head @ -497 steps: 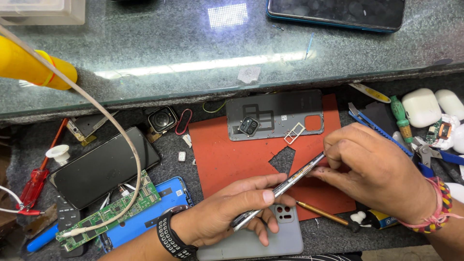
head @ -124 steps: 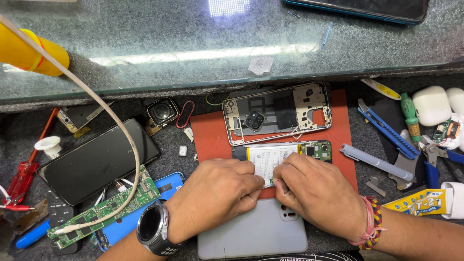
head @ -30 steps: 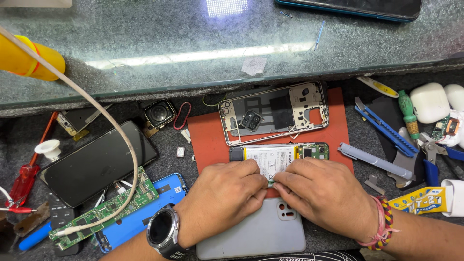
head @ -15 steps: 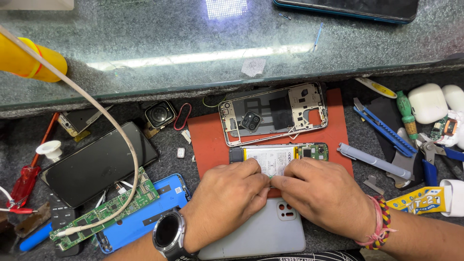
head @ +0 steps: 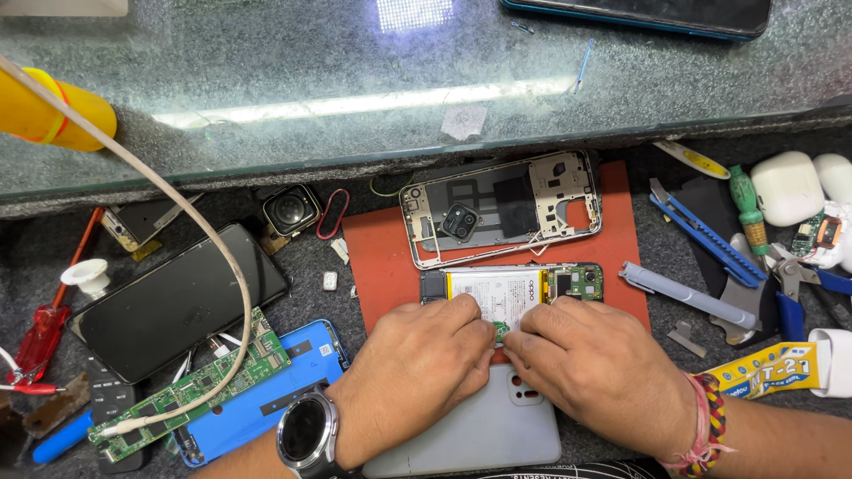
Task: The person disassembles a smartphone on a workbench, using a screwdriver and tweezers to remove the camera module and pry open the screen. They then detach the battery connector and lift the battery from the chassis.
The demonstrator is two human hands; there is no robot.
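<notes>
An opened phone [head: 519, 288] with its white battery and green board showing lies on a red mat [head: 382, 257]. My left hand [head: 417, 377], with a watch on the wrist, and my right hand [head: 599, 372], with a braided band, both rest on its near half, fingertips pinched together at a small part near the battery's lower edge. The phone's lower part is hidden under my hands. A grey back cover [head: 479, 435] lies just below them. The removed mid frame [head: 501, 208] with the camera module sits on the mat behind the phone.
Left: a black phone [head: 177, 302], a green circuit board [head: 191, 386], a blue cover [head: 266, 399], a red screwdriver [head: 40, 333], a white cable [head: 191, 222]. Right: a grey tool [head: 688, 297], blue knife [head: 706, 239], pliers, white earbud cases [head: 785, 186]. A glass counter [head: 355, 71] rises behind.
Since a second ago my hands have stayed on the phone with only small finger shifts. Much earlier, I held a metal tool and the back cover was still on.
</notes>
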